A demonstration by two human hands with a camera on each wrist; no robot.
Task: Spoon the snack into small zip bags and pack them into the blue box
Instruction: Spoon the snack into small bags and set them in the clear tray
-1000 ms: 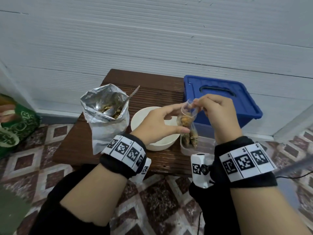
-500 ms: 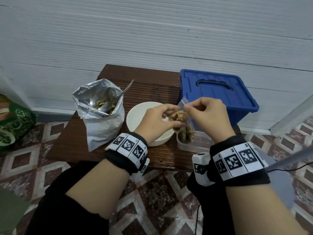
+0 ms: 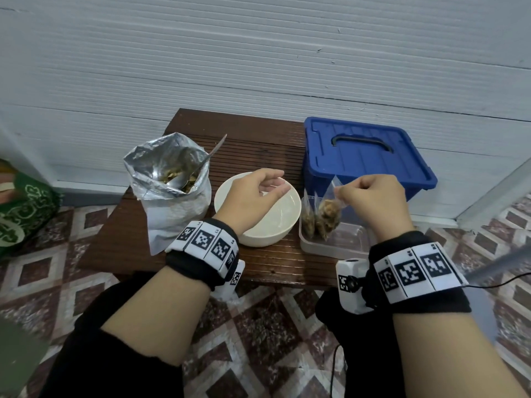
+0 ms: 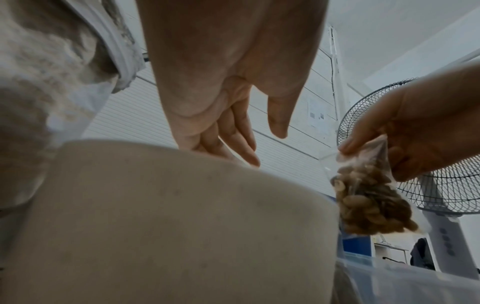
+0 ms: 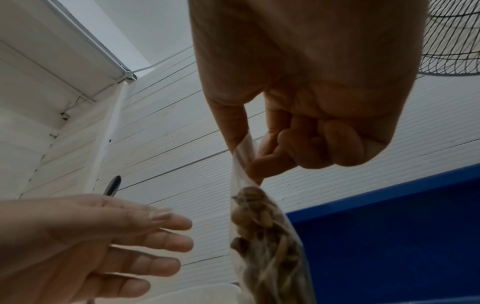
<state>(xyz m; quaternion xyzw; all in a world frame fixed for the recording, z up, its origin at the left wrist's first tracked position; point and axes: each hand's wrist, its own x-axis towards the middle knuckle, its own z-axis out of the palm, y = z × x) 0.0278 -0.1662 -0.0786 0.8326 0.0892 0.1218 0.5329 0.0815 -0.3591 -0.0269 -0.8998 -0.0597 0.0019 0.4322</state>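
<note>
The right hand [image 3: 370, 202] pinches a filled zip bag [image 3: 327, 216] by its top corner, so it hangs over the clear tub [image 3: 344, 242] before the shut blue box [image 3: 365, 165] – the left hand [image 3: 253, 193], fingers loosely spread, hovers over the white bowl [image 3: 275, 234] on the desk [image 3: 253, 150]

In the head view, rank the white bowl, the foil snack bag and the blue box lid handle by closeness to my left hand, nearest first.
1. White bowl: directly beneath the left hand.
2. Foil snack bag: to its left, on the table.
3. Blue box lid handle: to its right and farther back, near the wall.
</note>
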